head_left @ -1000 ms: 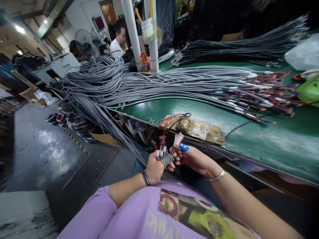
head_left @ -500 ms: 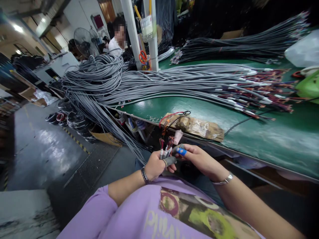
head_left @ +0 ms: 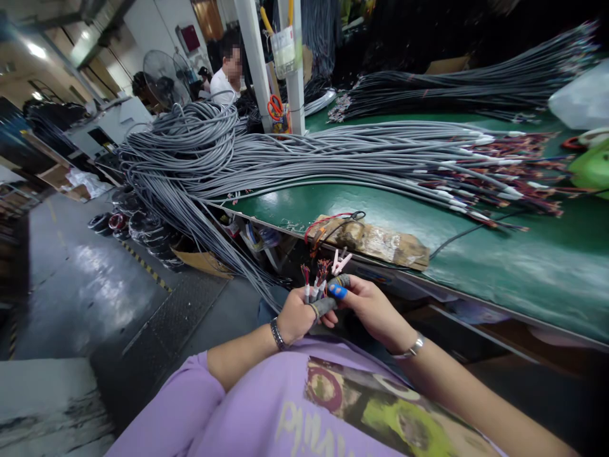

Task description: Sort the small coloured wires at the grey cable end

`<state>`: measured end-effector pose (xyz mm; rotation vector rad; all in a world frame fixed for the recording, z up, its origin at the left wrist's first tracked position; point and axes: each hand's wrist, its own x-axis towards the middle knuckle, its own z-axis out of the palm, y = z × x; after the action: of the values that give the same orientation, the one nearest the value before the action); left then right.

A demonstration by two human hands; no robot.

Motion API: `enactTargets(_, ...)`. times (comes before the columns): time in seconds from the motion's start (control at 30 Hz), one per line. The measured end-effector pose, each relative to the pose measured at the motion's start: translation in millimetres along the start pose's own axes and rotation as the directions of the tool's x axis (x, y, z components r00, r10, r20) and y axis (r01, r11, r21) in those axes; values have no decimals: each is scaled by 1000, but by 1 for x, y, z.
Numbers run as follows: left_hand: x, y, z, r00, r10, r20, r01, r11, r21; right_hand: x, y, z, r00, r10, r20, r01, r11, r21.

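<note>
My left hand point(head_left: 295, 319) is closed around a few grey cable ends point(head_left: 314, 284) whose stripped red and coloured wires stick up above the fist. A grey cot covers its thumb. My right hand point(head_left: 370, 307) meets it from the right, fingertips in blue and grey cots pinching at the wire tips. A small pink clip point(head_left: 340, 261) stands open just above the fingers, below the table edge. Both hands hover in front of my lap, off the green table point(head_left: 499, 260).
A big bundle of grey cables point(head_left: 304, 155) lies across the table and droops to the floor at left. A taped brown block point(head_left: 375, 242) with red and black leads sits on the table edge. Another person sits far back by a fan point(head_left: 159, 76).
The hands dropped slightly and drew together; the right fingertips closed onto the wire ends, and the pink clip now shows its jaws apart.
</note>
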<state>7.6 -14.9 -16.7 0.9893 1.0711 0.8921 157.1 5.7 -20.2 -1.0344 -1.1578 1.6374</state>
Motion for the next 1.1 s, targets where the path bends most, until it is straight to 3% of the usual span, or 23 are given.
enactTargets(0.17, 0, 1, 0, 996, 15, -83, -18, 999, -38, 5, -2, -2, 998, 14, -55, -17, 998, -52)
enactTargets(0.43, 5, 1, 0, 989, 23, -148, -37, 995, -96, 5, 11, -7, 996, -8, -87, 10, 1000, 14)
enactTargets(0.57, 7, 5, -1, 985, 31, -172, -52, 992, -117, 9, 14, -15, 997, 34, -63, -22, 983, 182)
enactTargets(0.77, 5, 14, 6, 991, 15, -132, -40, 981, -191, 31, 11, -25, 980, 197, 3, -177, 874, 453)
enactTargets(0.93, 7, 15, 13, 992, 28, -122, -50, 982, -182, 40, 7, -18, 994, 103, 39, -109, 861, 497)
enactTargets(1.1, 11, 14, 16, 987, 25, -159, -52, 984, -168, 41, 8, -14, 992, 95, 84, -125, 823, 554)
